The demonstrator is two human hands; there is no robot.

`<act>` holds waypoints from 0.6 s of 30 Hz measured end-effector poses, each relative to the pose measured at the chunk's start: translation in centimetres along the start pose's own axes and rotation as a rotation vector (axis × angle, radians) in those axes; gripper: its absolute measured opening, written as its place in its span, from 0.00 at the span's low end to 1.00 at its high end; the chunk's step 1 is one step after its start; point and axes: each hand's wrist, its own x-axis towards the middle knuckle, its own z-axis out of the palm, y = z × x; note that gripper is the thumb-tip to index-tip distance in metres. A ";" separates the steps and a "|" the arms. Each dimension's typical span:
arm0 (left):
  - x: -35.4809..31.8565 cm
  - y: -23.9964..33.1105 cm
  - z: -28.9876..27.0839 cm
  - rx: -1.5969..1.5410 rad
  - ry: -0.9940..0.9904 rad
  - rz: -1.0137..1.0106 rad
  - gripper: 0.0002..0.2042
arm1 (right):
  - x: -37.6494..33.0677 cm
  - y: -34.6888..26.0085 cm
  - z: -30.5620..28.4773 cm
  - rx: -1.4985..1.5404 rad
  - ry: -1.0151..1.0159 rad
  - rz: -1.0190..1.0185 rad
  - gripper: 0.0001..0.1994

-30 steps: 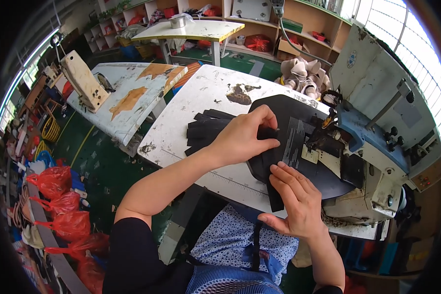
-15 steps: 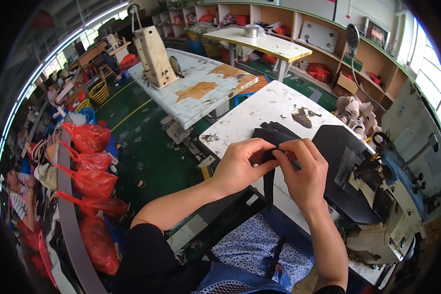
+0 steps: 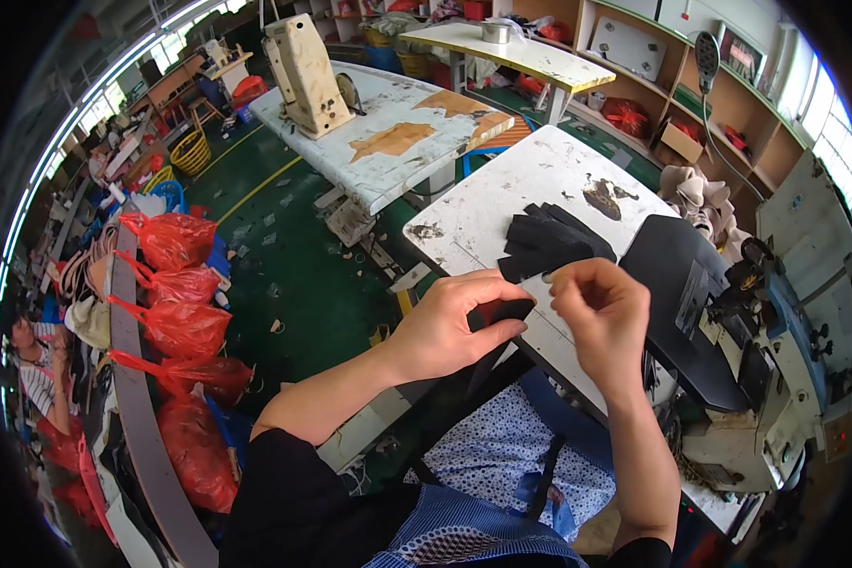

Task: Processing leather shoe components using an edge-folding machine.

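Over the front edge of the white worktable (image 3: 502, 204), my left hand (image 3: 445, 327) pinches a black fabric-like strip (image 3: 514, 310) between thumb and fingers; part of it hangs below the hand. My right hand (image 3: 604, 320) is a little to the right, apart from the strip, its fingers curled and thumb and fingertips close together. Whether anything small is between them I cannot make out. Just beyond both hands lies a fanned pile of black strips (image 3: 551, 237) on the tabletop. A black plate-like extension (image 3: 667, 265) is right of the pile.
A sewing machine (image 3: 800, 327) stands at the right. Pale cut pieces (image 3: 696, 201) are heaped behind the black extension. Farther off are another table (image 3: 398, 180) with a cream machine (image 3: 308, 80). Red bags (image 3: 185, 327) line the left side, where a person (image 3: 43, 369) sits.
My hands were together on the black strip; the right hand has come off it and moved right. The left hand keeps the strip. The view has shifted slightly, and the strip pile shows more fully.
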 end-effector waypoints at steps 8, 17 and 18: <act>2.4 -0.1 0.6 -0.376 -0.224 -0.224 0.17 | -7.2 1.1 -6.0 -0.575 -0.136 -0.265 0.05; 14.0 4.0 5.6 -0.518 -1.116 -0.179 0.31 | -7.3 -2.0 -10.8 -0.795 0.153 -0.813 0.09; 15.0 4.3 6.0 -0.477 -1.132 -0.156 0.31 | -7.9 -2.4 -11.8 -0.872 0.269 -0.835 0.09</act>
